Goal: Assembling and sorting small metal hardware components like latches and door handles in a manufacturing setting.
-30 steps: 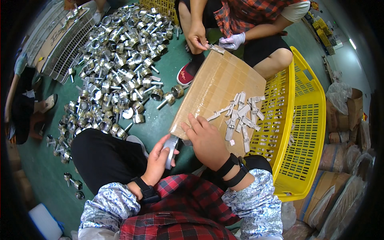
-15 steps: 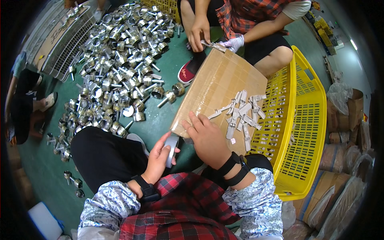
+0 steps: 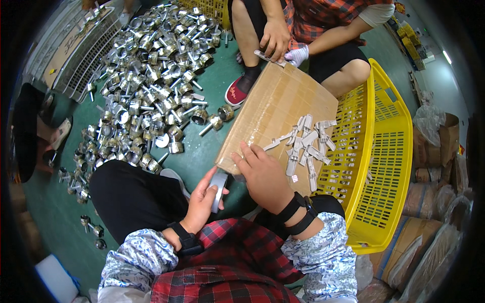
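while curling the left hand (image 3: 203, 199) around a silver-grey curved piece (image 3: 217, 191) just beside the near corner of a cardboard box (image 3: 273, 103), rests the right hand (image 3: 265, 179), with fingers loosely spread, over the near edge, close to pale clips (image 3: 305, 144) on top. cannot tell about contact between piece and box. seems, by pose, at a 2-handed step of steadying and guiding; calls next for firm right-hand pressure and careful left-hand control.

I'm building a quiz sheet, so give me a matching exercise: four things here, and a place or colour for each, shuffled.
1. Carton
2. Silvery round piece
3. Pale grey parts
4. Stemmed metal cups

A. Held in the left hand
B. Heaped on the green floor
C. Brown
D. Strewn on the carton

Pairs: 1-C; 2-A; 3-D; 4-B
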